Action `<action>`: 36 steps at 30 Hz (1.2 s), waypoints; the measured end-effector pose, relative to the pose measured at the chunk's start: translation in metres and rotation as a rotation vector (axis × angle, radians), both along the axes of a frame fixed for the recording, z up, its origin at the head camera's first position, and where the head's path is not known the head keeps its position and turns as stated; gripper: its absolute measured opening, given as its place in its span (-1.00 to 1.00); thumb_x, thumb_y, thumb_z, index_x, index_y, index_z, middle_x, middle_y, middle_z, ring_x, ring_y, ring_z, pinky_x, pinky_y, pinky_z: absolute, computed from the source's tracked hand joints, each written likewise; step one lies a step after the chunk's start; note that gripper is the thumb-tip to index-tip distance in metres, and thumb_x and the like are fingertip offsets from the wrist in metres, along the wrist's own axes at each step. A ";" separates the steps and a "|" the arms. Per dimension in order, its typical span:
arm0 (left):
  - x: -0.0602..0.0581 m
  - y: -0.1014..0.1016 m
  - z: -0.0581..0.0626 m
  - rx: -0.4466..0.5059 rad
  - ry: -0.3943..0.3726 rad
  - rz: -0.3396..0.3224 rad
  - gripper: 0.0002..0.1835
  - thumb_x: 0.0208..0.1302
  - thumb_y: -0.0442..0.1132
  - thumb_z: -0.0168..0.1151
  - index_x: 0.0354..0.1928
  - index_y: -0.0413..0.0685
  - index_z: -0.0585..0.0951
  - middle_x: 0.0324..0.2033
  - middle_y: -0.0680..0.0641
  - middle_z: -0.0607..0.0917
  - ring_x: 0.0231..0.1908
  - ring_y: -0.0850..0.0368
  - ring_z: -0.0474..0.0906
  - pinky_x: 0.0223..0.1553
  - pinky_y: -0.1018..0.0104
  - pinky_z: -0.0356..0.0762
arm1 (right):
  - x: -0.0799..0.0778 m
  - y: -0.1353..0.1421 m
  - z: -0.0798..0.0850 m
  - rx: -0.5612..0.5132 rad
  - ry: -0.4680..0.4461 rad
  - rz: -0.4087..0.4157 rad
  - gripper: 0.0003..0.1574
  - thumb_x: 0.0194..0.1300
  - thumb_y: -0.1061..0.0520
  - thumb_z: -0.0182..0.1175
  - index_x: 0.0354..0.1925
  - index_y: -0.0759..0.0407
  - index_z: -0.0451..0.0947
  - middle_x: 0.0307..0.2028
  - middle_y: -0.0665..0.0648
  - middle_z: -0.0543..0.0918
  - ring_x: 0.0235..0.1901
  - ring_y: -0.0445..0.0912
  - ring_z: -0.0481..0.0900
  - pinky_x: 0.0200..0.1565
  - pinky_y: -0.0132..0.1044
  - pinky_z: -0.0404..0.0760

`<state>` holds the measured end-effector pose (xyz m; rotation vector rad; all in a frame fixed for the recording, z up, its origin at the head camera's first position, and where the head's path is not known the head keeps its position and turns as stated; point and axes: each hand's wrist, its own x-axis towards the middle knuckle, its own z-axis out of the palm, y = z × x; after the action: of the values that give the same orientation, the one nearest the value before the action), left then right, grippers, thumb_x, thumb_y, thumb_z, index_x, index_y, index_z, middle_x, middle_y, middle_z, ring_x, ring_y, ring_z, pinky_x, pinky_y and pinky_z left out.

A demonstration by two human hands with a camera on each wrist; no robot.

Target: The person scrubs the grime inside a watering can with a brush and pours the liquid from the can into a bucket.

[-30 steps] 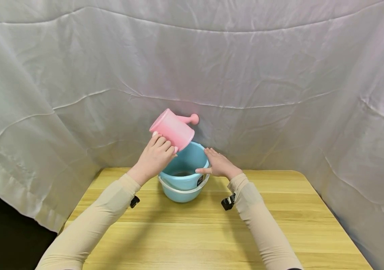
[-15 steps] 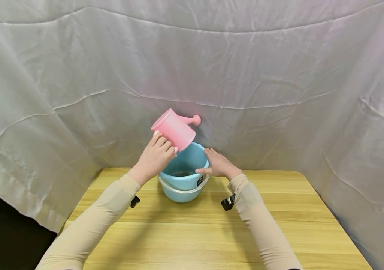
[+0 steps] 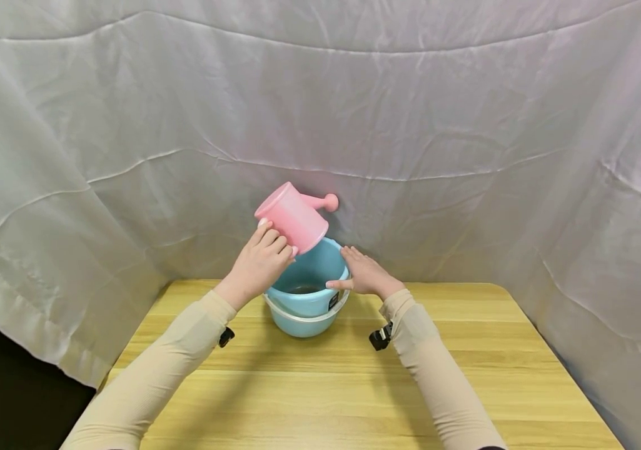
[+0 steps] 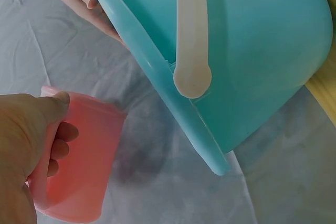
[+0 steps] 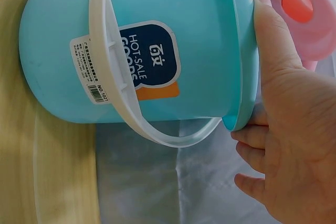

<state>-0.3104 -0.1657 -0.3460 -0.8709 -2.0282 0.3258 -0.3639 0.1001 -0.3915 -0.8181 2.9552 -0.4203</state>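
Observation:
My left hand (image 3: 261, 262) grips the handle of a pink watering can (image 3: 297, 222), held tilted above the left back of a light blue bucket (image 3: 300, 305). The can's round spout head (image 3: 331, 202) points to the right, beyond the bucket's back rim. In the left wrist view, the fingers (image 4: 60, 149) wrap round the can's handle. My right hand (image 3: 371, 275) rests at the bucket's right rim, thumb and fingers spread along it and fairly straight. A dark patch (image 3: 304, 290) shows at the bottom inside the bucket, which stands upright.
The bucket's white carrying handle (image 5: 102, 40) hangs down round its front. A dark blue label (image 5: 152, 53) is on its side. Behind the wooden table (image 3: 309, 387) hangs a grey curtain (image 3: 438, 156), close to the bucket and the can.
The watering can has shifted slightly to the right and tipped a little, its spout head now slightly lower. My right hand and the bucket stay where they were.

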 end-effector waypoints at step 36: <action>0.003 -0.009 -0.005 -0.111 0.048 0.081 -0.93 0.24 -0.34 0.28 -0.25 -0.09 0.67 -0.33 -0.09 0.62 -0.11 -0.08 0.44 0.41 0.07 0.20 | -0.002 -0.002 -0.001 -0.017 -0.012 -0.001 0.30 0.20 -0.43 0.19 0.49 0.37 -0.10 0.50 0.35 0.01 0.52 0.20 -0.09 0.48 0.05 0.01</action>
<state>-0.3076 -0.1744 -0.3514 -0.8413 -2.0196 0.5036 -0.3655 0.0983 -0.3925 -0.8129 2.9457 -0.4496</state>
